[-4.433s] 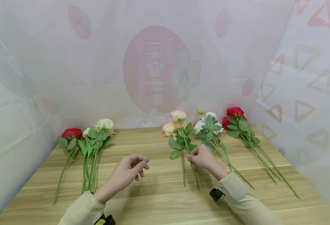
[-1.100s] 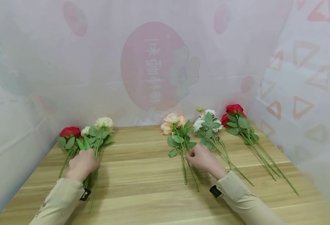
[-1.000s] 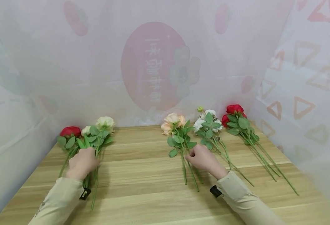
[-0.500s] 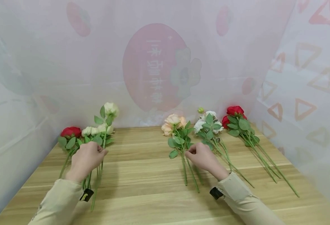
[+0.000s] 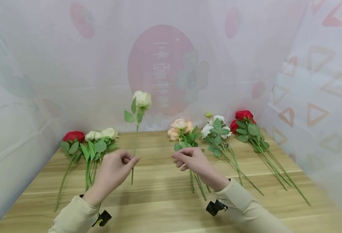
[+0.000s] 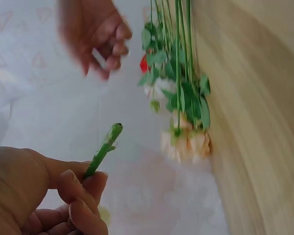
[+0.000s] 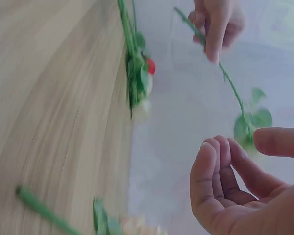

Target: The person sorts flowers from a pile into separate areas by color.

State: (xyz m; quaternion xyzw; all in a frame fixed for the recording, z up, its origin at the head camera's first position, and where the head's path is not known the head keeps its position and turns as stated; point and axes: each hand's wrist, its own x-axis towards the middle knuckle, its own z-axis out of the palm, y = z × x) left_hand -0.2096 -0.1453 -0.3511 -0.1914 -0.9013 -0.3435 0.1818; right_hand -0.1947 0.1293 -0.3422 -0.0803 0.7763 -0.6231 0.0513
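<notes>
My left hand (image 5: pixel 114 168) pinches the green stem of a cream rose (image 5: pixel 142 99) between thumb and fingers. The rose stands nearly upright above the table, bloom at the top, and its cut stem end (image 6: pixel 105 147) pokes out past the fingertips in the left wrist view. My right hand (image 5: pixel 195 163) is in the air over the peach roses (image 5: pixel 180 127), its fingers loosely bent with nothing between them. In the right wrist view the thumb and fingertips (image 7: pixel 213 152) of this hand are apart. The peach roses' stems lie on the table below it, partly hidden.
On the left of the wooden table (image 5: pixel 159 207) lie a red rose (image 5: pixel 73 136) and several cream roses (image 5: pixel 101 134). White flowers (image 5: pixel 214 127) and red roses (image 5: pixel 243 118) lie to the right. Printed cloth (image 5: pixel 101 64) hangs behind and at both sides.
My left hand picked a cream rose from the left bunch, raised it and brought it to the right. The right hand let go of the peach roses' stems, lifting slightly and moving left.
</notes>
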